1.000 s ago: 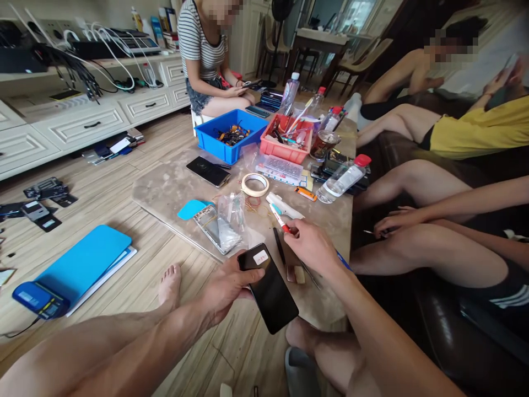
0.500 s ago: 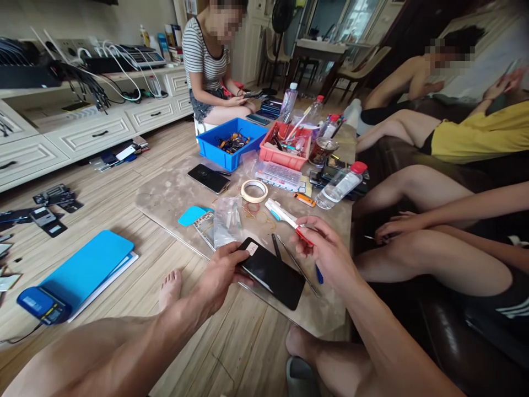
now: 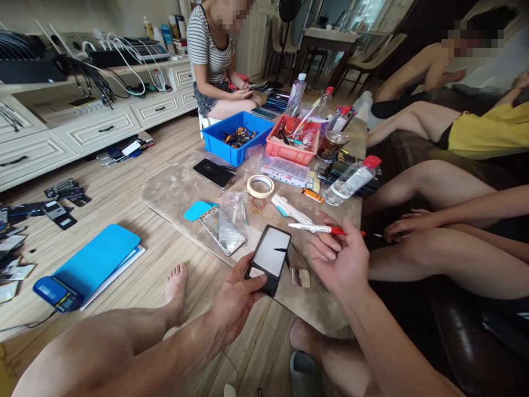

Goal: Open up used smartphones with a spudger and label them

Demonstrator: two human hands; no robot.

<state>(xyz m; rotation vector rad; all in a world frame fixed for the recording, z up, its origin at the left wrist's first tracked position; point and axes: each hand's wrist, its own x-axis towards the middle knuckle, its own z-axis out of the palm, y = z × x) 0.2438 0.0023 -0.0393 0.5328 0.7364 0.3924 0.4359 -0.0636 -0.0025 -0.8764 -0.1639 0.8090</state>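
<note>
My left hand (image 3: 242, 295) is closed around the lower end of a black smartphone (image 3: 269, 251), thumb by its small white label. The phone is tilted, and its glossy face carries a bright reflection. My right hand (image 3: 341, 256), raised to the right of the phone, holds a white marker with a red end (image 3: 314, 227) between its fingers. The marker lies roughly level, white tip pointing left, apart from the phone. Beneath the hands, a thin metal tool (image 3: 316, 278) and a small brownish piece (image 3: 300, 277) lie on the table.
On the table (image 3: 173, 190) are a tape roll (image 3: 260, 194), a plastic bag (image 3: 233, 218), a phone frame (image 3: 210, 220), a blue bin (image 3: 225, 149), a red basket (image 3: 289, 151) and a bottle (image 3: 349, 182). Other people sit along the right and behind.
My left hand has turned the phone more upright, bringing a bright reflection onto it. My right hand has moved right and turned the marker, its white tip now pointing left.
</note>
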